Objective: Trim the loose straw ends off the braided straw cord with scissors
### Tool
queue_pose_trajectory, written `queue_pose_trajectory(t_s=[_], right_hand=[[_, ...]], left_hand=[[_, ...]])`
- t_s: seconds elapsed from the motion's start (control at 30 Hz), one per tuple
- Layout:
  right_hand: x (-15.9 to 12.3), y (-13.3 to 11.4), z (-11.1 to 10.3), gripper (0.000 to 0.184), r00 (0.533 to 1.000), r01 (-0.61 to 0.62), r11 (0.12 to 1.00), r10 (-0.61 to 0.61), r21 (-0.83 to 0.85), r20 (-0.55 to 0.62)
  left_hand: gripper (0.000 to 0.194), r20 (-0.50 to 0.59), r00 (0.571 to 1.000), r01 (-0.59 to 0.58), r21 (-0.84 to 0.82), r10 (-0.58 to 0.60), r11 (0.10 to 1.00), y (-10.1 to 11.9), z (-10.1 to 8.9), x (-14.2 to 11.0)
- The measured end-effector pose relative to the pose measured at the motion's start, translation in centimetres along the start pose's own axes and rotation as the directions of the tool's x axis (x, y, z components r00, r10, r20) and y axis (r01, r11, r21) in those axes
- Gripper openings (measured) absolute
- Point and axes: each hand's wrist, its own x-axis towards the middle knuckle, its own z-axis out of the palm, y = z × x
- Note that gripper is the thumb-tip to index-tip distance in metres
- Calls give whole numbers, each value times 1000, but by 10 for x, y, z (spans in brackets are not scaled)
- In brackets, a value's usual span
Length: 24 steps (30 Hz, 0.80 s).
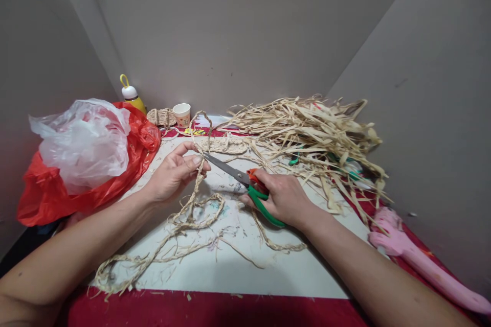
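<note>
My left hand pinches a braided straw rope, which hangs from the fingers and trails in loops over the white board. Above the fingers the rope rises in a loop. In my right hand is a pair of scissors with green handles and an orange part near the pivot. Their dark blades point left, with the tips at the rope by my left fingertips. Whether the blades touch the rope I cannot tell. A flat woven straw piece lies just behind the blades.
A pile of dry straw strips covers the back right. Red and clear plastic bags lie at left, near a yellow bottle, a paper cup and a straw bundle. A pink object lies at right. Straw scraps dot the white board.
</note>
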Motion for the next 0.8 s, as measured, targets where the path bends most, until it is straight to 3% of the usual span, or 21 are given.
queue_pose_trajectory(t_s=[0.8], right_hand=[[-1, 0, -3, 34, 999, 6, 992, -11, 128, 44]], left_hand=[[25, 20, 1000, 22, -61, -20, 998, 9, 4, -3]])
